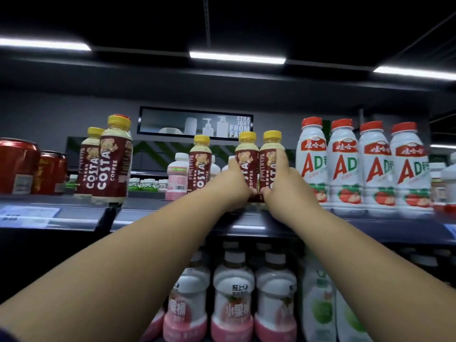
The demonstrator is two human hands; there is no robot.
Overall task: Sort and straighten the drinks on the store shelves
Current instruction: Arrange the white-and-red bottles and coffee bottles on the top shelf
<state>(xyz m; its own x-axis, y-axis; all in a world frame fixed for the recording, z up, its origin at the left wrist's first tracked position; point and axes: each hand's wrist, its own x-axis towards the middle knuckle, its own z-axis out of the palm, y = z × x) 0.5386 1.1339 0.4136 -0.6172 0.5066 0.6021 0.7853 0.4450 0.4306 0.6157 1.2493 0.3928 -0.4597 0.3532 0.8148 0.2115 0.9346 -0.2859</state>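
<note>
Entry: 2 Costa coffee bottles (247, 154), upright and touching, are standing at the front edge of the upper shelf (160, 214), just beside 4 AD bottles (343, 166). The left hand (237, 180) and right hand (283, 180) are each gripping 1, probably aligning the pair.

The person's left forearm (118, 262) and right forearm (350, 255) are bare from the bottom edge of the view up to the wrists, smooth and rounded, broad near the camera and narrowing toward the hands. The left hand (237, 182) and the right hand (283, 185) are bare too, each compact, with short, rounded fingers (281, 157). In the bottom left corner, under the left forearm, shows a small patch of dark blue cloth (5, 335), too little to tell what garment it is.
</note>
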